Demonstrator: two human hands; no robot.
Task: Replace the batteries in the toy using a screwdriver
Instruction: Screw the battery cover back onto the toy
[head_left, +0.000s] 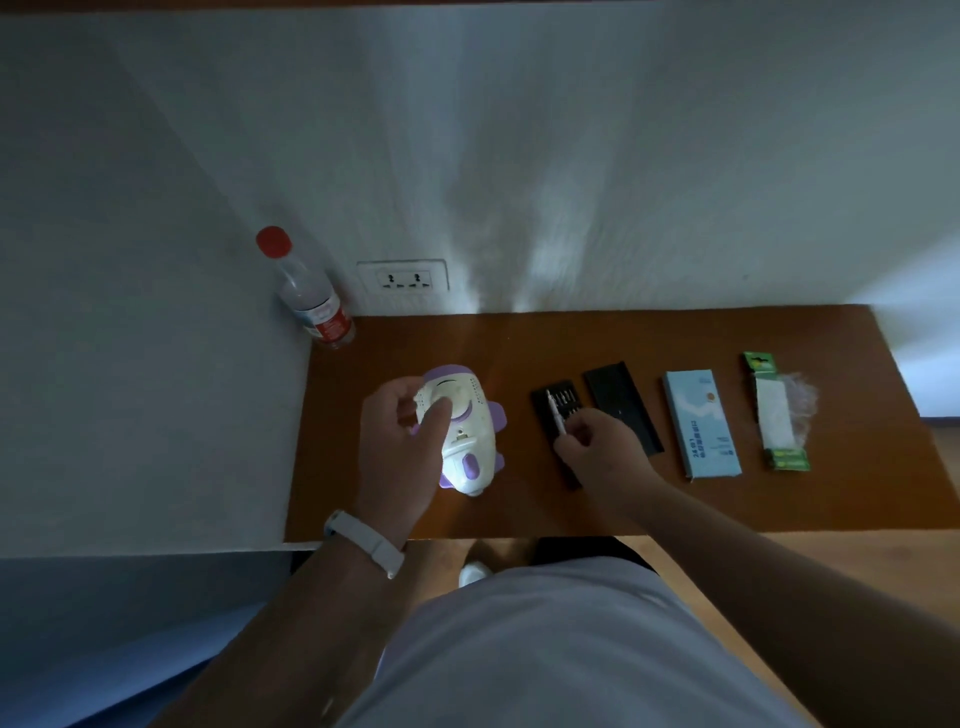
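A white and purple toy plane (470, 431) lies belly-up on the brown table (675, 509). My left hand (400, 441) grips its left side, thumb across the underside. My right hand (597, 452) pinches a thin silver screwdriver (555, 413) over the open black bit tray (558, 415). The tray's black lid (623, 408) lies just right of it. A green battery pack (776, 415), torn open, sits at the far right.
A light blue screwdriver box (701, 423) lies between the lid and the battery pack. A clear bottle with a red cap (311, 296) stands in the back left corner by a wall socket (402, 280). The table's front edge is close to my body.
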